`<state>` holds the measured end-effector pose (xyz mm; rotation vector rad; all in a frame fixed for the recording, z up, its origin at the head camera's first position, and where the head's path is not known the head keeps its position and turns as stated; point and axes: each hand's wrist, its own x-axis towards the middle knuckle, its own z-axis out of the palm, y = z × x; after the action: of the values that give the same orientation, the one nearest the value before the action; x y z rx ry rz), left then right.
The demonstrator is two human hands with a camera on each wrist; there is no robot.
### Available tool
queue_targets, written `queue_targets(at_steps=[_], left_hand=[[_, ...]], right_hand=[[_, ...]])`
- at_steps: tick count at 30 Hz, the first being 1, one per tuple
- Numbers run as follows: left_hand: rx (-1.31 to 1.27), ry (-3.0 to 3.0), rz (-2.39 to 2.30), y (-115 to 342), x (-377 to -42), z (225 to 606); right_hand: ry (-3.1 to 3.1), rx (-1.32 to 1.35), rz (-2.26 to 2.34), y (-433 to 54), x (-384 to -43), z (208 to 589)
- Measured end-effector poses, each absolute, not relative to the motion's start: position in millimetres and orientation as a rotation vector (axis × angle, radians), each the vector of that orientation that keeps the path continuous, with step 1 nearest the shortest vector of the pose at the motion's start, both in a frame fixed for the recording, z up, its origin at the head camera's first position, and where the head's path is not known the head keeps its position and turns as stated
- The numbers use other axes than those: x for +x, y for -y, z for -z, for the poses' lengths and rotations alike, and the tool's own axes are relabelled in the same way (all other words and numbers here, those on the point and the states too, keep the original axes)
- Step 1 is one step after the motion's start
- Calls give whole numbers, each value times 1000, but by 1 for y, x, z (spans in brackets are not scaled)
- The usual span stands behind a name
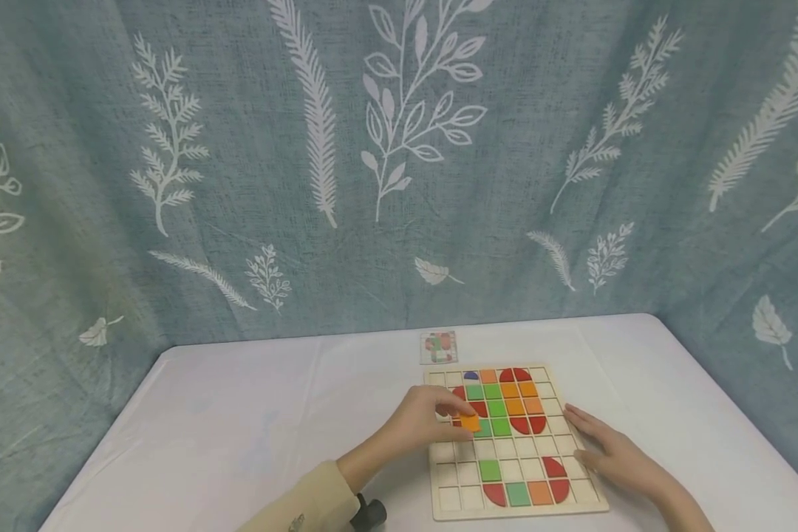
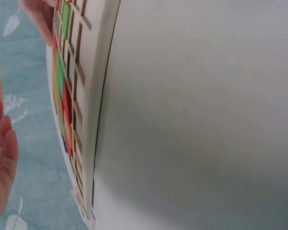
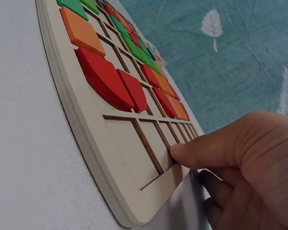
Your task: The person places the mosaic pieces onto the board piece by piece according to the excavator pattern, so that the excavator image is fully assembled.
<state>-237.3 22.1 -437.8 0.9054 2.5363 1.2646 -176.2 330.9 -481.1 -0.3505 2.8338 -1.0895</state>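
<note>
My left hand (image 1: 427, 418) pinches a small orange square tile (image 1: 470, 423) between thumb and fingers, over the left part of a wooden grid board (image 1: 519, 514). The tile shows edge-on in the left wrist view, at the fingertips. Red quarter-round pieces (image 3: 105, 79), green squares (image 1: 490, 471) and orange squares (image 1: 515, 406) sit in the board's cells, along with a blue half-round piece (image 1: 471, 376). Along the board's right edge rests my right hand (image 1: 613, 454), its fingers relaxed and its thumb touching the rim in the right wrist view. The left hand covers some cells.
A small picture card (image 1: 439, 357) with a coloured pattern lies behind the board. Everything stands on a white-covered table (image 1: 239, 421). A blue-green curtain (image 1: 239, 185) with white leaf prints hangs behind and at both sides.
</note>
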Motion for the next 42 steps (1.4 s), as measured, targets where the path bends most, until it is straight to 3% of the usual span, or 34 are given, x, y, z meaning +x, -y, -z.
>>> queue_targets(at_steps=[23, 42], left_hand=[[1018, -2628, -844, -48, -233, 457], [1117, -2647, -824, -49, -230, 457]], right_hand=[[-2749, -173, 1132, -324, -183, 476], [-2723, -134, 1156, -322, -183, 484]])
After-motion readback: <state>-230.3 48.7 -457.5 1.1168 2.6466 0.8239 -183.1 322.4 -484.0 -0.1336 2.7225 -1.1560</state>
